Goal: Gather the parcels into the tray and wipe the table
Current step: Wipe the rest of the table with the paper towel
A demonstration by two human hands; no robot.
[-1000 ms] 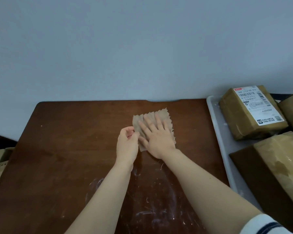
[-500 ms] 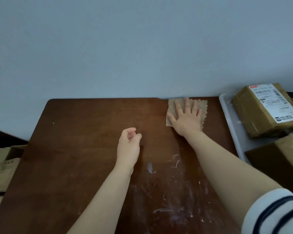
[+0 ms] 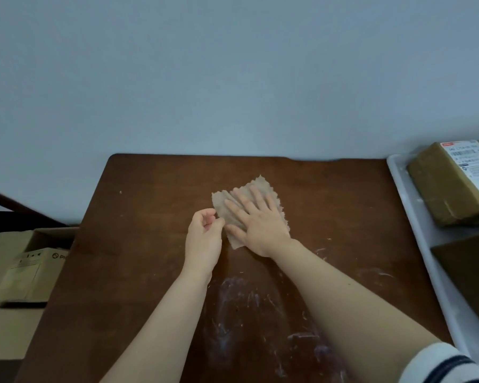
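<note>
A beige cloth (image 3: 224, 207) with zigzag edges lies near the middle of the dark brown table (image 3: 150, 244). My right hand (image 3: 260, 221) presses flat on the cloth, fingers spread. My left hand (image 3: 203, 239) rests beside it, loosely curled, its fingertips at the cloth's left edge; I cannot tell whether they pinch it. At the right, a white tray (image 3: 421, 233) holds a brown parcel (image 3: 440, 186) with a shipping label and a second brown parcel (image 3: 470, 272) nearer to me, cut off by the frame.
White smears (image 3: 246, 308) streak the table's near half. Cardboard boxes (image 3: 25, 269) stand on the floor past the table's left edge. A plain wall rises right behind the table.
My right hand has slid the cloth from the far right of the table back to the middle, beside my left hand. The view has shifted left.
</note>
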